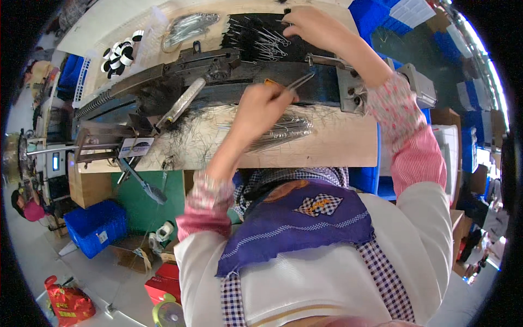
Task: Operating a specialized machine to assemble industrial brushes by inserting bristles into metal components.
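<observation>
My left hand is closed around a thin silver two-pronged piece, its prongs pointing up and right over the dark metal machine bed. A bit of yellow shows by the fingers. Beneath this hand, a bundle of bent silver wires lies on the wooden bench. My right hand reaches to the far side, fingers curled at the edge of a black mat. Looped wire pieces with dark bristles are heaped on that mat. What the right fingertips pinch, if anything, is too small to tell.
A long metal machine crosses the bench, with a lever handle at left. Behind it stand a clear basket of black-and-white rolls and bagged wires. Dark bristles litter the wood. A blue bin sits at lower left.
</observation>
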A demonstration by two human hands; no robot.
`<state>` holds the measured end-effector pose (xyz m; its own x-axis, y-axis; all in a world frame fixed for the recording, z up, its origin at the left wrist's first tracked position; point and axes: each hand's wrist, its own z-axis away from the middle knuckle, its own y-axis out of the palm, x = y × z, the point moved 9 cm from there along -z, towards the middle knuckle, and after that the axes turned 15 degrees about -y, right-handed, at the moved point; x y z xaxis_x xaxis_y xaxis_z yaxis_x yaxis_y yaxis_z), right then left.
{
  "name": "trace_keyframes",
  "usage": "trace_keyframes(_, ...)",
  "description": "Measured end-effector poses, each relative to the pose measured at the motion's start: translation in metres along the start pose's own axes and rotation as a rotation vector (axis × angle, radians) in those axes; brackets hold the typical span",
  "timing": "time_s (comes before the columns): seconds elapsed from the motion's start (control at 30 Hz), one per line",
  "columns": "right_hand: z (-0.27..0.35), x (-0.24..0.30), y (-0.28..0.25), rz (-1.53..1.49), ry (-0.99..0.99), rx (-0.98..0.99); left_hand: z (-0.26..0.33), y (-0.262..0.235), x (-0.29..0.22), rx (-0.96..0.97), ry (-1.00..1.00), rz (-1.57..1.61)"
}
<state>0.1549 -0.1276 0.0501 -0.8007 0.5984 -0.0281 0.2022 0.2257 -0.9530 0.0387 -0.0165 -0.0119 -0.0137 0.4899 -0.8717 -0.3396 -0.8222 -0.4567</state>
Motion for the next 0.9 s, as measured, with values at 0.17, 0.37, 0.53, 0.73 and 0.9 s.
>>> trace_keyframes(0.17,0.033,0.065,-0.031,-0.334,-0.175,-0.041,-0.049,0.003,-0.010,0.047,-0.043,-0.139)
trace_keyframes(0.37,0.014,0.087,-0.025,-0.263,-0.311,-0.257,0.006,-0.044,-0.060,-0.565,0.425,-0.936)
trace_keyframes(0.53,-0.003,0.091,-0.024,-0.527,-0.246,-0.373,0.065,-0.093,-0.031,-0.897,0.506,-0.369)
trace_keyframes(0.73,-0.020,0.079,0.001,-0.462,-0.125,-0.333,0.042,-0.024,0.082,0.283,-0.223,1.555)
trace_keyframes(0.9,-0.021,0.077,0.008,-0.497,-0.058,-0.214,0.044,-0.055,-0.019,0.612,-0.171,2.030)
